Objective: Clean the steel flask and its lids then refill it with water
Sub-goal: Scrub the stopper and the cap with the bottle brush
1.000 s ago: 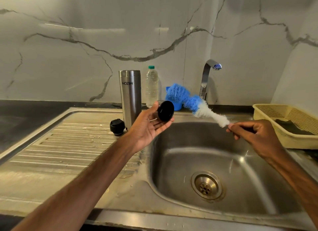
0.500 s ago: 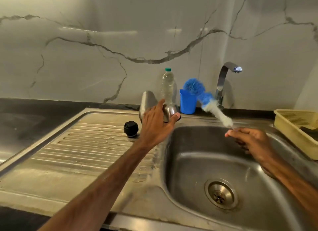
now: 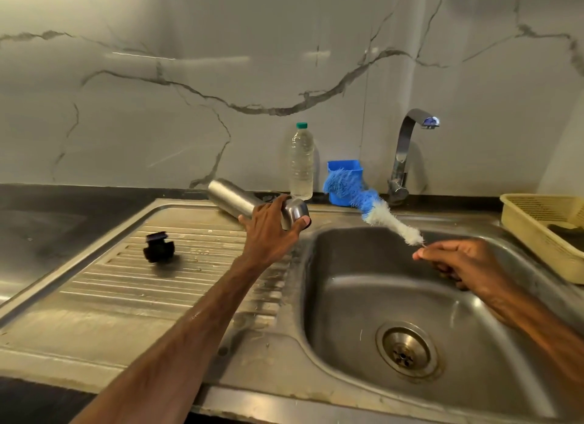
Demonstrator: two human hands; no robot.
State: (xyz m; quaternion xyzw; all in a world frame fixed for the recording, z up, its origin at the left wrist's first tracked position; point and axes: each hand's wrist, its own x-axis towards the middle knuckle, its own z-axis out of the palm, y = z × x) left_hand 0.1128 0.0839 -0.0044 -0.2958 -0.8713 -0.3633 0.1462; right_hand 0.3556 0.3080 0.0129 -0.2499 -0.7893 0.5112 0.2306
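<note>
1. My left hand (image 3: 268,230) is wrapped round the steel flask (image 3: 230,199), which is tipped nearly flat at the sink basin's (image 3: 303,265) left rim.
2. My right hand (image 3: 458,259) pinches the bottle brush (image 3: 379,211) by its handle, above the basin.
3. I judge the step to be scrubbing the flask: next, the bristles must enter its mouth.
4. The black lid (image 3: 159,247) waits on the drainboard.

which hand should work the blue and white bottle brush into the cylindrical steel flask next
Right. The right hand pinches the blue and white bottle brush by its handle end, bristles aimed toward the cylindrical steel flask, which the left hand grips tilted.
</note>
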